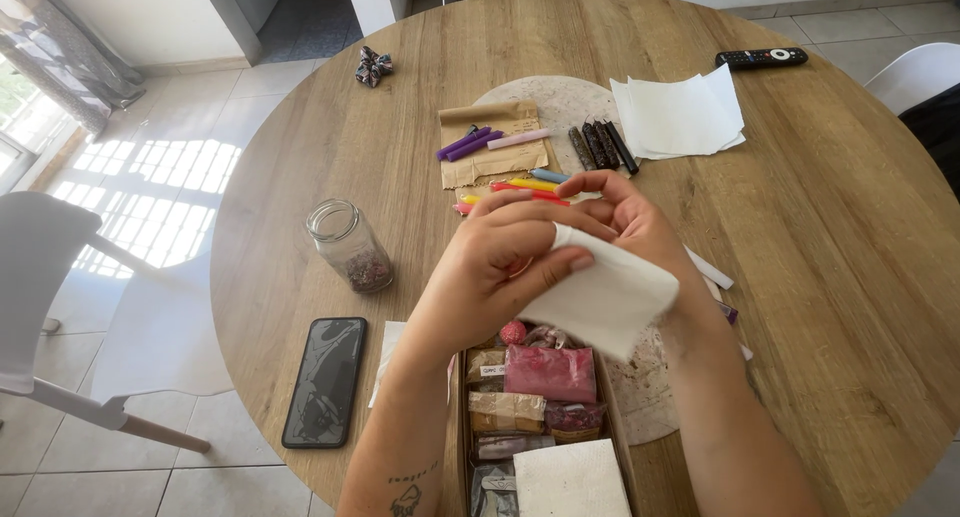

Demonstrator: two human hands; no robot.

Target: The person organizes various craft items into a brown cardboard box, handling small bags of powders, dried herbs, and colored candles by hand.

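Both my hands are raised over the middle of a round wooden table (820,227), working one folded white paper sheet (605,299). My left hand (495,262) pinches the sheet's upper left edge with thumb and fingers. My right hand (625,217) curls behind its top edge. Below my hands lies an open box (540,407) with several small packets, one of them pink. Coloured candles (520,182) lie just beyond my fingers, partly hidden.
A glass jar (350,245) with dried bits stands at the left. A black phone (325,380) lies near the front edge. Purple and dark candles on brown paper (490,142), a stack of white sheets (680,115) and a remote (762,58) lie farther back. White chairs stand at both sides.
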